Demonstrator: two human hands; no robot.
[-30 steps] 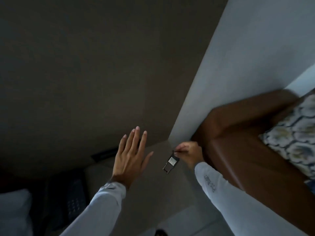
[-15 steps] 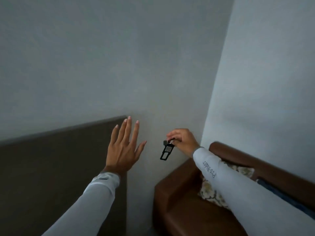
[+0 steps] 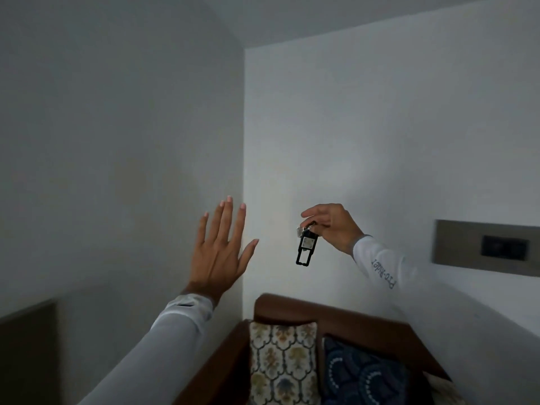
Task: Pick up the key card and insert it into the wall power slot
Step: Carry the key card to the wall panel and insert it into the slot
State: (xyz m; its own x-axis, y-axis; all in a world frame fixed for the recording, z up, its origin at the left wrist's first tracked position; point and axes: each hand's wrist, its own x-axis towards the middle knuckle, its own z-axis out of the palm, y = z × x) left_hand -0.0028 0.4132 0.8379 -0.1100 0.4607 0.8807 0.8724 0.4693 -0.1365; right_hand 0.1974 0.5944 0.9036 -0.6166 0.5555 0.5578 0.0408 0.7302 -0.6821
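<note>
My right hand [image 3: 333, 226] pinches the top of a small black key card tag [image 3: 306, 249], which dangles below the fingers in front of the white wall. A grey wall panel with a dark insert [image 3: 493, 247] is mounted on the right wall, well to the right of the tag; I cannot tell whether it is the power slot. My left hand [image 3: 220, 249] is raised with fingers spread, palm toward the wall corner, holding nothing.
A brown wooden sofa frame [image 3: 321, 308] stands in the corner below the hands, with a patterned cream cushion [image 3: 282, 363] and a dark blue cushion [image 3: 362, 375]. A dark headboard panel [image 3: 26, 346] sits at the lower left.
The view has swung up and to the right, from the floor and sofa to the wall corner. The grey wall panel has come into sight. My right hand still holds the tag.
</note>
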